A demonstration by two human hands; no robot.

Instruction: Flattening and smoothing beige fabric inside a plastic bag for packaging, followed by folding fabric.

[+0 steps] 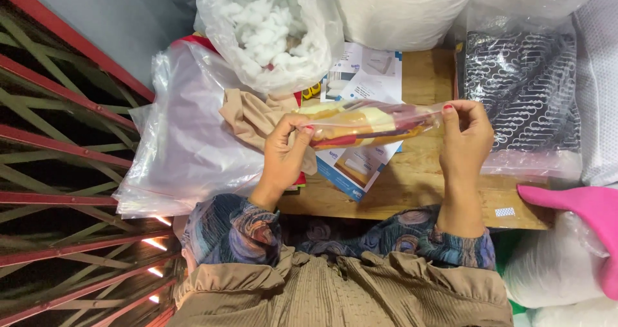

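While the patterned sleeves (257,230) rest at the near edge of the wooden table (418,179), the left hand (283,150) and right hand (465,134) hold a clear plastic packet (370,124) of folded yellow and red cloth just above it, fingers pinched on each end. Printed leaflets (360,76) lie beneath. Farther back sit a beige cloth (248,118), a bag of white stuffing (270,31) and a bagged black patterned fabric (521,89).

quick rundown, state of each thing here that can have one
left hand: closed, pinching one end of the clear packet
right hand: closed, pinching the other end
clear packet: filled with colourful folded cloth, held flat above the table
stuffing bag: open at the top, full of white fluff
patterned cloth bag: lying flat on the table
beige cloth: crumpled, loose
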